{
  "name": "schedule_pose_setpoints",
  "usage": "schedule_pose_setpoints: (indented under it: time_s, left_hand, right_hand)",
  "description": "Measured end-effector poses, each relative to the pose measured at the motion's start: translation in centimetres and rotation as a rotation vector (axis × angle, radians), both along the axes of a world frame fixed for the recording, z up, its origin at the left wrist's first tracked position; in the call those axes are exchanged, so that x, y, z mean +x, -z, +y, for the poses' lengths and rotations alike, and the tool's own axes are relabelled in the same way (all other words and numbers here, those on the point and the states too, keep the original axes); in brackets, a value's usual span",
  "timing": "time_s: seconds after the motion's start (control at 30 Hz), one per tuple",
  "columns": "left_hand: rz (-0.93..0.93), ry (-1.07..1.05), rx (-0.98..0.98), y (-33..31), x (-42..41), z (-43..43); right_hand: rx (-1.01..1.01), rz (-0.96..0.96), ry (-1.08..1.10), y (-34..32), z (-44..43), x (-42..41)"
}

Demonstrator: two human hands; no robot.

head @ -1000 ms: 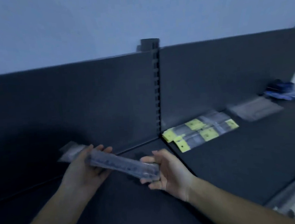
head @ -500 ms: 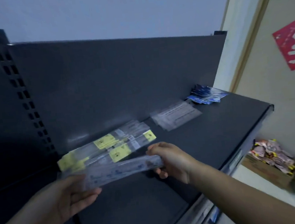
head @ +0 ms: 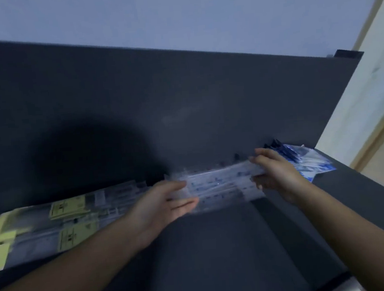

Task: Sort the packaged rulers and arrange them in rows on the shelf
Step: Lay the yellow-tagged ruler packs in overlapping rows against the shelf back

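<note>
L hand [head: 166, 205] fingers straight at clear ruler pack [head: 222, 184] left end | R hand [head: 274, 173] pinches right end

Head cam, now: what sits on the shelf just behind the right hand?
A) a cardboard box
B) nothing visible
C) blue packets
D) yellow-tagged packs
C: the blue packets lie at the right end of the shelf, just beyond the right hand, which pinches the clear ruler pack; the yellow-tagged packs lie far left.
</note>
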State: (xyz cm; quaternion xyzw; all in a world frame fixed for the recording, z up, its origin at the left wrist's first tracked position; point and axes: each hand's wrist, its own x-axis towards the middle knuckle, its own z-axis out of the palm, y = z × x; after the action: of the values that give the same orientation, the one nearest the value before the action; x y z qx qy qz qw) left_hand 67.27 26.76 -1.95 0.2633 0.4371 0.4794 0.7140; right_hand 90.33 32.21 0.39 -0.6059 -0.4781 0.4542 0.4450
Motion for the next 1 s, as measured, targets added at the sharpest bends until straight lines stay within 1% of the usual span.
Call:
schedule_pose_setpoints:
  time_s: [0.03, 0.1, 0.13, 0.17, 0.23, 0.33, 0.37, 0.47, 0.53, 0.57, 0.63, 0.73, 0.8, 0.83, 0.87, 0.93, 1.0]
  left_hand:
    - [-0.006, -0.020, 0.029, 0.1, 0.0, 0.3]
    - [0.033, -0.050, 0.072, 0.3, -0.9, -0.2]
    - [0.077, -0.061, 0.088, 0.6, -1.8, -0.9]
    - [0.141, -0.070, 0.119, 0.8, -2.9, -1.7]
    - [0.279, -0.082, 0.182, 0.8, -5.1, -3.7]
    - [0.484, -0.163, 0.202, 1.1, -8.7, -6.2]
    - [0.517, -0.209, 0.204, 1.2, -9.7, -7.1]
    - [0.536, -0.352, 0.201, 1.0, -11.8, -9.1]
    - [0.563, -0.368, 0.184, 0.8, -12.7, -9.7]
    - [0.591, -0.372, 0.182, 0.7, -13.2, -9.7]
    - [0.712, -0.414, 0.186, 1.0, -14.4, -9.4]
    - [1.054, -0.516, 0.252, 1.9, -16.9, -8.6]
    - [1.287, -0.534, 0.238, 2.7, -18.5, -8.2]
    - [1.356, -0.535, 0.189, 3.2, -19.3, -8.1]
    - [1.383, -0.540, 0.130, 3.5, -19.9, -8.1]
    - [1.322, -0.544, 0.065, 4.0, -20.7, -8.0]
    - [1.218, -0.509, 0.057, 4.5, -21.1, -8.0]
  right_hand:
    - [0.040, -0.113, -0.004, 0.3, 1.0, 0.7]
    - [0.109, -0.493, -0.038, 1.2, 2.2, 2.0]
    - [0.119, -0.632, -0.047, 1.6, 2.2, 2.5]
    - [0.118, -0.703, -0.062, 2.2, 2.2, 3.0]
    - [0.128, -0.742, -0.134, 3.2, 1.7, 3.2]
    - [0.199, -0.715, -0.271, 3.8, 0.7, 1.3]
    - [0.226, -0.697, -0.319, 3.8, 0.4, 0.0]
    - [0.295, -0.653, -0.506, 3.2, -0.8, -5.5]
    - [0.340, -0.664, -0.652, 2.7, -1.8, -9.6]
    - [0.356, -0.691, -0.721, 2.6, -2.3, -11.6]
    - [0.344, -0.817, -0.853, 2.1, -3.4, -14.9]
    - [0.221, -1.026, -0.983, 1.7, -4.0, -18.6]
    - [0.222, -1.079, -0.918, 1.9, -4.0, -20.3]
    - [0.257, -1.087, -0.830, 2.0, -3.9, -20.9]
    - [0.293, -1.092, -0.738, 2.3, -3.8, -21.2]
    - [0.309, -1.101, -0.628, 2.8, -3.6, -21.2]
    - [0.267, -1.120, -0.629, 3.6, -3.5, -20.7]
